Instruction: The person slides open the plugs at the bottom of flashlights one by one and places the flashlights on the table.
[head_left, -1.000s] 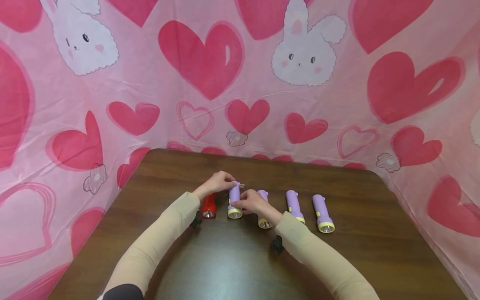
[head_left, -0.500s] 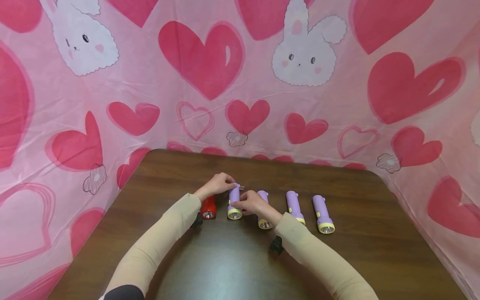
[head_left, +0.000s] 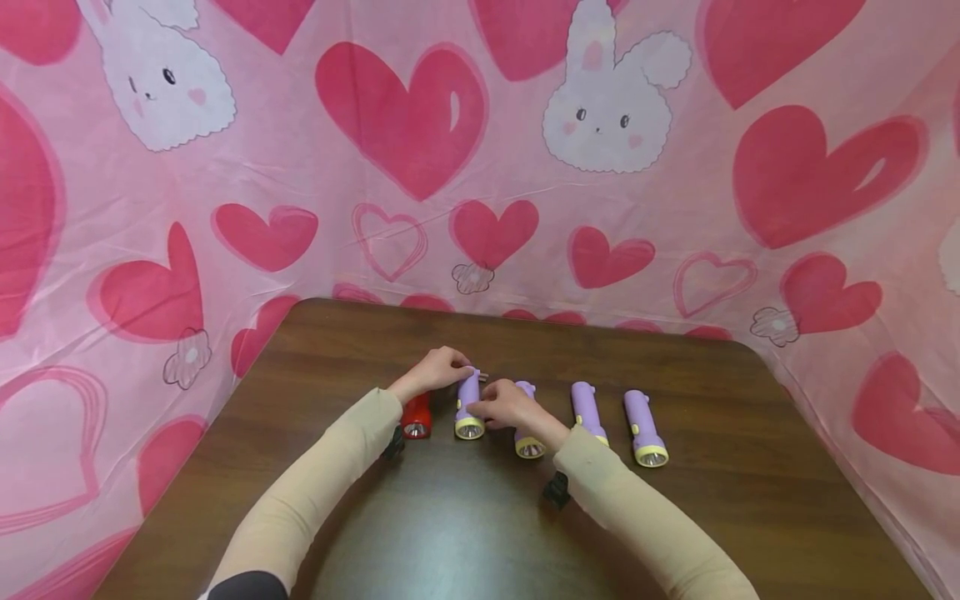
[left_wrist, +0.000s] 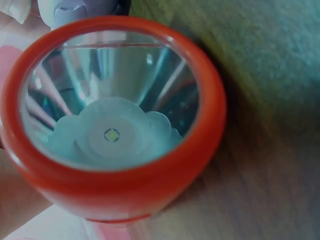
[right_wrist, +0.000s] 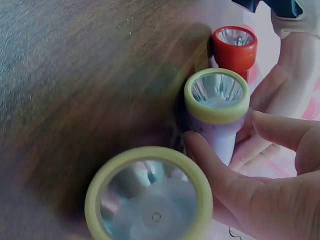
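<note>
A purple flashlight with a yellow rim lies on the table, lens toward me. My left hand holds its tail end, where small metal prongs stick out to the right. At its front part, my right hand reaches in from the right. In the right wrist view, the right thumb and forefinger are spread on either side of the purple body, just behind the yellow rim. A red flashlight lies under the left wrist, its lens filling much of the left wrist view. Another purple flashlight is partly hidden behind the right hand.
Two more purple flashlights, one partly covered by the right sleeve and one fully visible, lie farther right in the row. The brown wooden table ends at a pink heart-patterned cloth.
My right fingers have shifted slightly right on the purple flashlight. The prongs at its tail appear a little lower than before. The left hand stays almost still at the tail.
</note>
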